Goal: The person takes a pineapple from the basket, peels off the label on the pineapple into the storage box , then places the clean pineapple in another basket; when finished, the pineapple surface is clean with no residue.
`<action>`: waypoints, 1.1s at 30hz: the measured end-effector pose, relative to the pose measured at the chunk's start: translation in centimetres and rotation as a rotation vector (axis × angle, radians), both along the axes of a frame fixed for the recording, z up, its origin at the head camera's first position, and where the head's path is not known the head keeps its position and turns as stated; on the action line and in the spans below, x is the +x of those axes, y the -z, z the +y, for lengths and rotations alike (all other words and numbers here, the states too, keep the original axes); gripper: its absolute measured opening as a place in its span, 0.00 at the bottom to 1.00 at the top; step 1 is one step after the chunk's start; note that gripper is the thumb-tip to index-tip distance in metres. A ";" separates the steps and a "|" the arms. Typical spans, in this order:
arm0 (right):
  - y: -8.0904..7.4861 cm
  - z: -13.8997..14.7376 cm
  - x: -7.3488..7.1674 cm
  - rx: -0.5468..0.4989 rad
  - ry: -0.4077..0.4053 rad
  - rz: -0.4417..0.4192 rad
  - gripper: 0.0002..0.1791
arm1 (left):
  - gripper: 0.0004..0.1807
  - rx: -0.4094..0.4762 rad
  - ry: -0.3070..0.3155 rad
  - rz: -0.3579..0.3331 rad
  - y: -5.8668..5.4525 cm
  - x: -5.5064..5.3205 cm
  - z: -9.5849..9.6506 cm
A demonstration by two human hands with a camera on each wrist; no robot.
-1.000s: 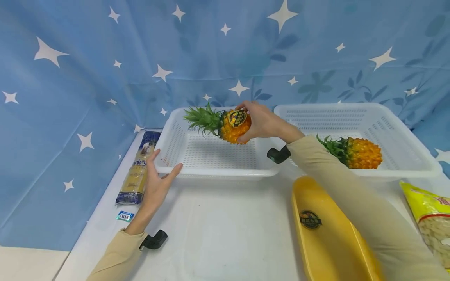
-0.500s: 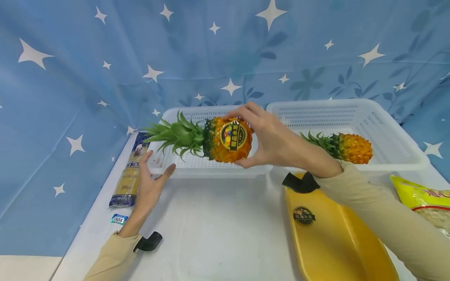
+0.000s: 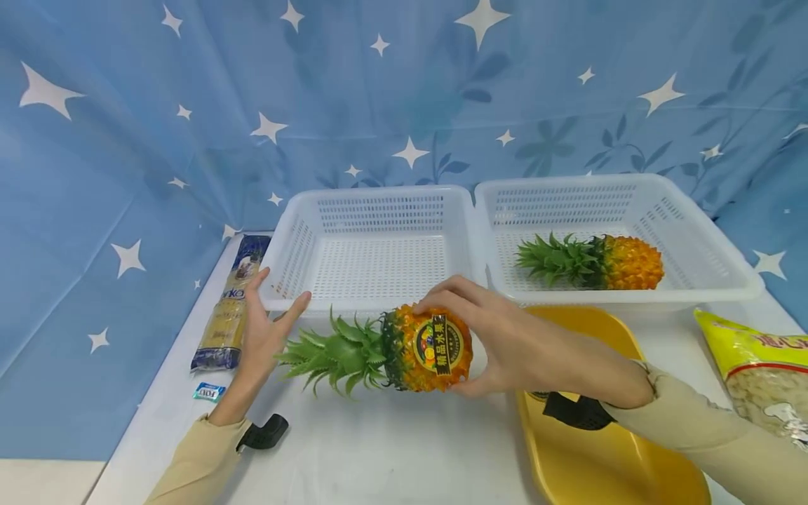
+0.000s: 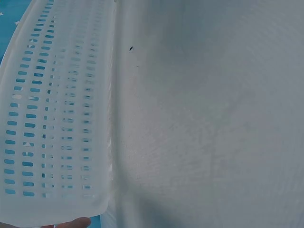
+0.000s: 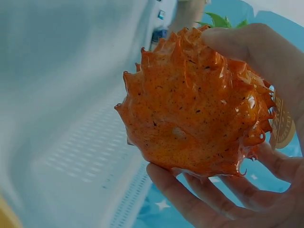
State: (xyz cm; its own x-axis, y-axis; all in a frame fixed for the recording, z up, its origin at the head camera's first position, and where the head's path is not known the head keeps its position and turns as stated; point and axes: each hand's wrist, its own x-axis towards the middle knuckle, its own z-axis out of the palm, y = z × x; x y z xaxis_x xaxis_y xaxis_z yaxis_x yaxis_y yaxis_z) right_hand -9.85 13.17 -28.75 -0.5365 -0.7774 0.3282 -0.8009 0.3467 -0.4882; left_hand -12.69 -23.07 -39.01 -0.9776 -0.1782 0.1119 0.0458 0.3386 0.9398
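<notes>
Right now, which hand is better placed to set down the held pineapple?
Probably the right hand: it holds that pineapple by its orange end, while the left hand is at a corner of the left white basket.

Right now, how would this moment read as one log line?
Right hand: grips labelled pineapple, in front of left basket | Left hand: at left basket's near-left corner | Right basket: holds second pineapple
</notes>
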 end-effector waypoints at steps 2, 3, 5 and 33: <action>0.6 0.5 0.5 0.032 0.014 -0.010 0.48 | 0.50 -0.015 0.000 -0.003 -0.1 0.0 0.0; 0.8 0.7 0.7 0.041 0.018 -0.018 0.48 | 0.50 -0.020 0.001 0.004 -0.2 0.0 0.0; 1.4 1.0 1.1 0.059 0.022 -0.039 0.48 | 0.50 -0.021 0.007 0.015 -0.2 0.1 0.0; 6.1 1.6 0.2 0.134 0.164 -0.194 0.48 | 0.49 0.005 -0.001 0.002 -0.2 0.2 0.2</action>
State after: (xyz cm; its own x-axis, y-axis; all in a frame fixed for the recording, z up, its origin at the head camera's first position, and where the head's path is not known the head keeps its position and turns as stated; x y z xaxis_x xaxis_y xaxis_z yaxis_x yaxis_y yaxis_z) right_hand -9.61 14.74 -34.83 -0.7015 -0.7045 0.1078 -0.6251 0.5355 -0.5679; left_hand -12.45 -22.87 -38.78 -0.9772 -0.1797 0.1130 0.0474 0.3343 0.9413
